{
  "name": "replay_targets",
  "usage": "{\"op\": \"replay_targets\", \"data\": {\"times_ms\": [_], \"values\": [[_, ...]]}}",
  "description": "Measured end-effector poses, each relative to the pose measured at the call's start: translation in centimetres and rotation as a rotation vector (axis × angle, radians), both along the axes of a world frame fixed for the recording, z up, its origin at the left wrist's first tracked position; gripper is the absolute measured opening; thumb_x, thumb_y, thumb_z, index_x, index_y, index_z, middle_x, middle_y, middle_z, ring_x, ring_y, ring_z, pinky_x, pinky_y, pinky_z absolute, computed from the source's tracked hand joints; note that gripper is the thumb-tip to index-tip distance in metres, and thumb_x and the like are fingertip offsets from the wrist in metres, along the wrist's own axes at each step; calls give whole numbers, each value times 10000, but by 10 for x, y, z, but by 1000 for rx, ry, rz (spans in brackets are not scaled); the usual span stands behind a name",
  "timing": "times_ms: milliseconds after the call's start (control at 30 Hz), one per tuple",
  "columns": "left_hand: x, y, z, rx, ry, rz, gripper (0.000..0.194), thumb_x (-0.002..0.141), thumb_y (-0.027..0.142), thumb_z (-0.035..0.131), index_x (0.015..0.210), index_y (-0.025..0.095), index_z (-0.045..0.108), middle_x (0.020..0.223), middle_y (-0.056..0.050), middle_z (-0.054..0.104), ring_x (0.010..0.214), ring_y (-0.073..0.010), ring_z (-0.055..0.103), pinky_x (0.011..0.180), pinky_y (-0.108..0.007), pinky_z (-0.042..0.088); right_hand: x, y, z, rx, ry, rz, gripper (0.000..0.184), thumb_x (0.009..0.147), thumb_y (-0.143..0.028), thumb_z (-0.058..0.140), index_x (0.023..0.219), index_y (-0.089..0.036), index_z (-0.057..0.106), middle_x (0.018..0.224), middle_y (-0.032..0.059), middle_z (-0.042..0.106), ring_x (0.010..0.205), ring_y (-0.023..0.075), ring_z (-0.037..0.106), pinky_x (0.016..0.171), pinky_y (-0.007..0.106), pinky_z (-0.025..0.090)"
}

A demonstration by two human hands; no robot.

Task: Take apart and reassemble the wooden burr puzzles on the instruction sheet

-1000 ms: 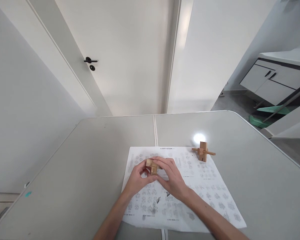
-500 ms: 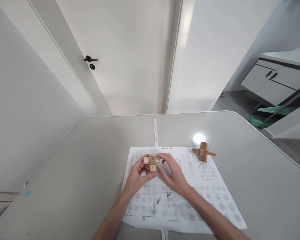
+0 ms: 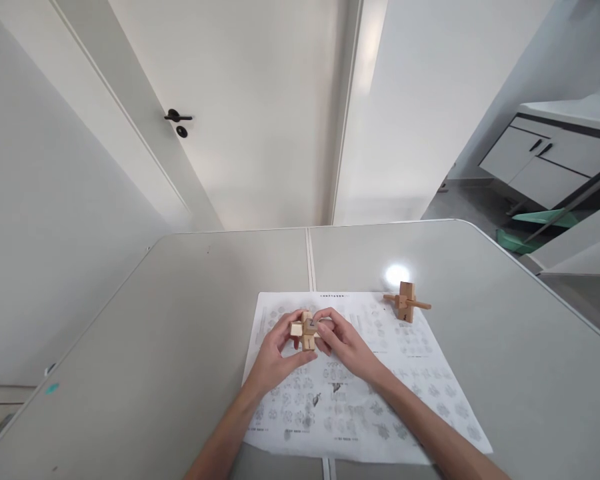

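Observation:
A wooden burr puzzle of interlocking blocks, with dark marks on its faces, is held just over the printed sheet. My left hand grips it from the left, thumb at the near end and fingers around the far side. The fingers of my right hand are closed on its right side, thumb and forefinger at the marked block. What lies behind the right fingers is hidden. A second wooden puzzle, with a thin bar sticking out both sides, stands at the sheet's far right corner.
The white sheet with small printed diagrams lies under both hands on a grey table. A seam runs down the table's middle. Beyond it are a white door and, at the right, a cabinet.
My right hand has closed in on the puzzle, its thumb and forefinger now at the block's right side. The puzzle has turned slightly in my left hand. The second puzzle stays put.

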State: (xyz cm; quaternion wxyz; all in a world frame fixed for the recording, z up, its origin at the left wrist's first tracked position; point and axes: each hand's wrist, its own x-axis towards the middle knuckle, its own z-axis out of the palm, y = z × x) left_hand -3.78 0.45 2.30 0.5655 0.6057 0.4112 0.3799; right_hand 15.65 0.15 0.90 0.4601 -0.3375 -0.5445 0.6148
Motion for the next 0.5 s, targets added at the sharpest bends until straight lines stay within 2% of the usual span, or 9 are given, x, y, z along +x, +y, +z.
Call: {"op": "replay_targets", "data": {"times_ms": [100,233,400,500], "values": [[-1,-2,-2,76,41,2,667,789,320,855,1399,287,587,1366,-99,582,1156,-274,583,897,-339,520,2,1,2,-105,115,72,352,1002,-591,551,1095,-258,483,604,-112,345,516,100,270,525,242,225],[-1,-4,-4,173,116,-6,675,795,337,852,1413,312,581,1388,-93,565,1170,-275,566,874,-337,531,6,2,3,-235,204,143,361,977,-571,618,1131,-270,492,648,-98,400,523,87,254,525,247,170],[2,-3,-5,182,66,20,608,832,373,822,1384,278,584,1267,-96,598,979,-210,602,788,-299,518,3,3,-4,-346,329,177,316,988,-502,649,1148,-254,536,573,-89,490,478,82,328,513,237,245],[3,0,-7,126,42,65,571,913,395,732,1433,276,529,1307,-107,583,961,-190,609,839,-310,514,1,7,-10,-468,516,68,263,980,-445,683,1080,-225,580,593,-53,578,486,91,445,510,224,357]]}}
